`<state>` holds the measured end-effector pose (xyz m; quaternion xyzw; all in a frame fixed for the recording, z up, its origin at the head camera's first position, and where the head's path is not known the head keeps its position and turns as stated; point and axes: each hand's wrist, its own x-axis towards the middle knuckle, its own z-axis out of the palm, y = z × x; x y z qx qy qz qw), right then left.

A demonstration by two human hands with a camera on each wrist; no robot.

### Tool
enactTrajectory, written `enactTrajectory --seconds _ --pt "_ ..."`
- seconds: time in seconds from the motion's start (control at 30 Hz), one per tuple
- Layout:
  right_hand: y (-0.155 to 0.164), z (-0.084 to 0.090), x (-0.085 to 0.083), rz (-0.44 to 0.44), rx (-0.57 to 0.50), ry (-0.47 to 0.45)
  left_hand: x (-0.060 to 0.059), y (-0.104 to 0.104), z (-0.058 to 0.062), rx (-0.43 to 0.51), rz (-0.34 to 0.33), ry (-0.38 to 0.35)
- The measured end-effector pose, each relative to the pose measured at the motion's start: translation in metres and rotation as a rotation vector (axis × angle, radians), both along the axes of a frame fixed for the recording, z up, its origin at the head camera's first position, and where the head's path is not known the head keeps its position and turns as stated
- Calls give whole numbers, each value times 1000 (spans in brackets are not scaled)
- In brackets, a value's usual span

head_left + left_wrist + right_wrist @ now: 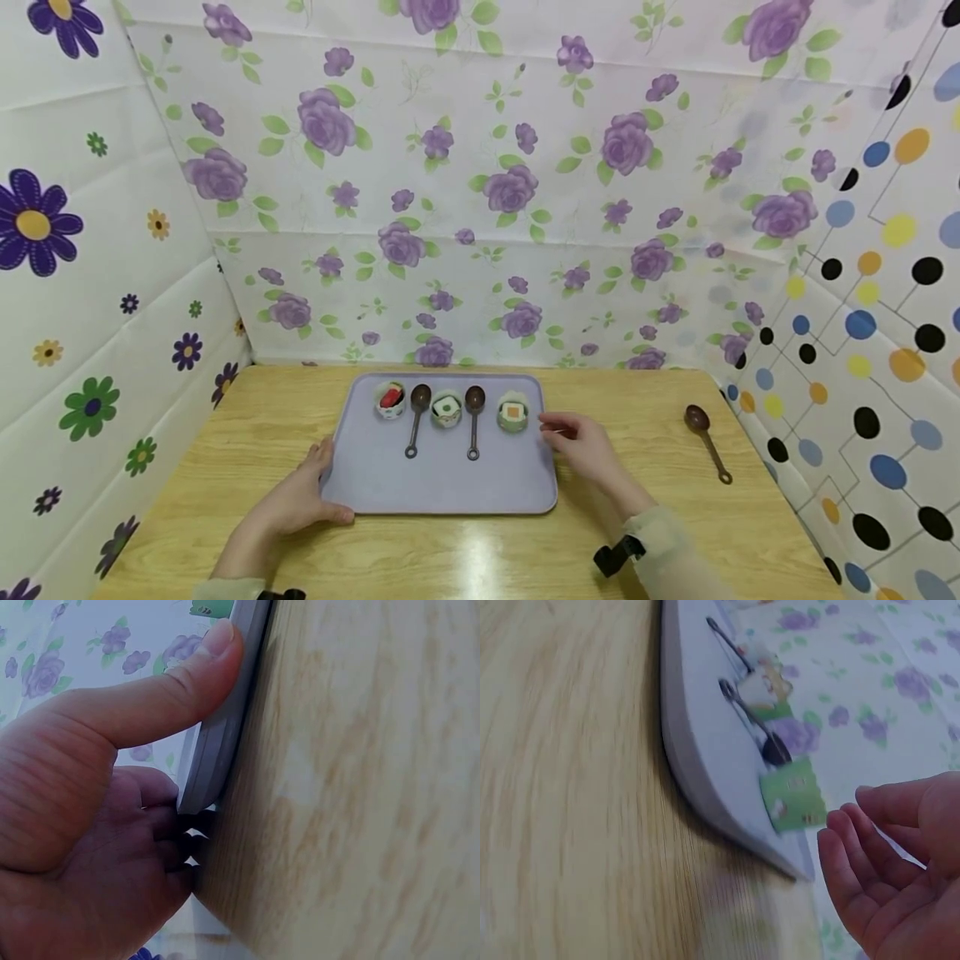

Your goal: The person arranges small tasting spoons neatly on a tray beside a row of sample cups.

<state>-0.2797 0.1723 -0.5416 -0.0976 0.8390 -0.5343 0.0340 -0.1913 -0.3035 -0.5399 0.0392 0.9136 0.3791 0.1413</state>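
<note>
Wooden table (660,533) boxed in by floral and dotted sheets. Left hand (296,500) gripped the tray (442,479) at its near-left edge, thumb (161,694) on the rim, fingers curled under. Right hand (588,450) sat relaxed, fingers loosely spread, just beside the tray's right edge, holding nothing. Along the tray's far side stood three cups (446,410) with two spoons (415,417) between them. A third spoon (705,437) lay well apart on the right.
</note>
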Motion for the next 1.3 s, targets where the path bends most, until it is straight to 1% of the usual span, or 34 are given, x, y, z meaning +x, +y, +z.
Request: enactTrajectory --seconds 0.07,0.27,0.5,0.53,0.63,0.73,0.87,1.0,1.17,1.23,1.3 --pt "15 -2 0 -4 -19 -23 1 0 0 1 2 -3" --pt "60 -4 3 -38 -14 -47 2 -1 1 7 6 -1" --pt "115 2 8 -56 13 -34 3 0 2 -1 7 -2" --pt "123 4 8 -68 32 -35 2 1 2 -4 7 1" --pt "148 7 7 -119 103 -14 2 2 3 -10 5 10" --pt "169 8 7 -190 180 10 2 2 2 -10 6 12" --pt "190 5 9 -278 215 -7 2 1 0 -14 10 13" --pt "204 5 13 -359 246 -13 2 2 0 -19 6 22" --pt "214 8 15 -460 339 12 2 1 0 -15 4 26" --pt "219 8 14 -478 377 16 2 1 0 -14 4 27" --pt "223 6 12 -483 379 6 2 1 0 -10 3 27"
